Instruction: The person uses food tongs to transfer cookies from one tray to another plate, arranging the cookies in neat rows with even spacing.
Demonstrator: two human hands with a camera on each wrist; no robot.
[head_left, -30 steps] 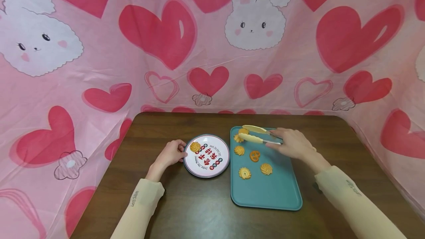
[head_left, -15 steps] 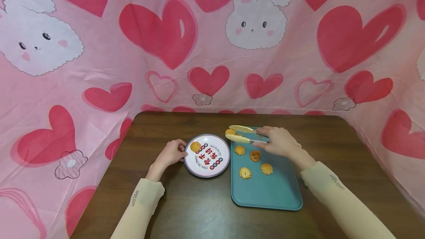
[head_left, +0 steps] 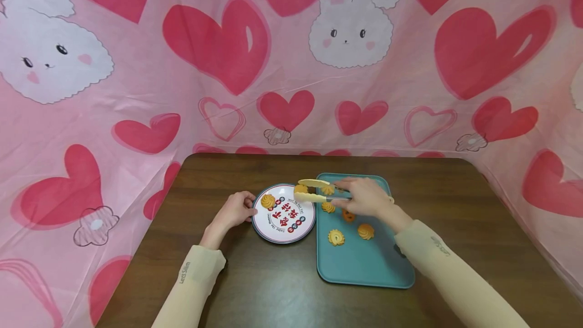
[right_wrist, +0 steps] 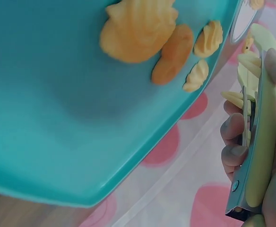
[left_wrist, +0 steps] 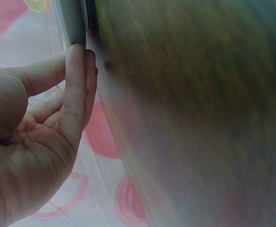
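Observation:
At the plate's left rim, my left hand [head_left: 237, 210] pinches the white plate [head_left: 278, 237] between thumb and fingers; the left wrist view shows its fingertips [left_wrist: 75, 54] at the edge. One swirled cookie [head_left: 267, 201] lies on the plate's upper left. My right hand [head_left: 362, 196] grips yellow-tipped tongs [right_wrist: 266, 146], their metal arms pointing left. Between the tong tips a golden cookie [head_left: 300, 188] is held over the plate's upper right. Several cookies, one of them this piped cookie [head_left: 336, 237], and a pretzel-shaped one [head_left: 348, 216] lie on the teal tray [head_left: 364, 264].
Right beside the plate stands the tray, its left edge close to the plate's rim. Both rest on a dark wooden table [head_left: 255, 287]. A pink cloth [head_left: 291, 80] with hearts and rabbits hangs behind and at the sides.
The right hand has carried the tongs, with a cookie from the tray's far left corner, leftward until they overlap the plate. The left hand and plate have stayed put.

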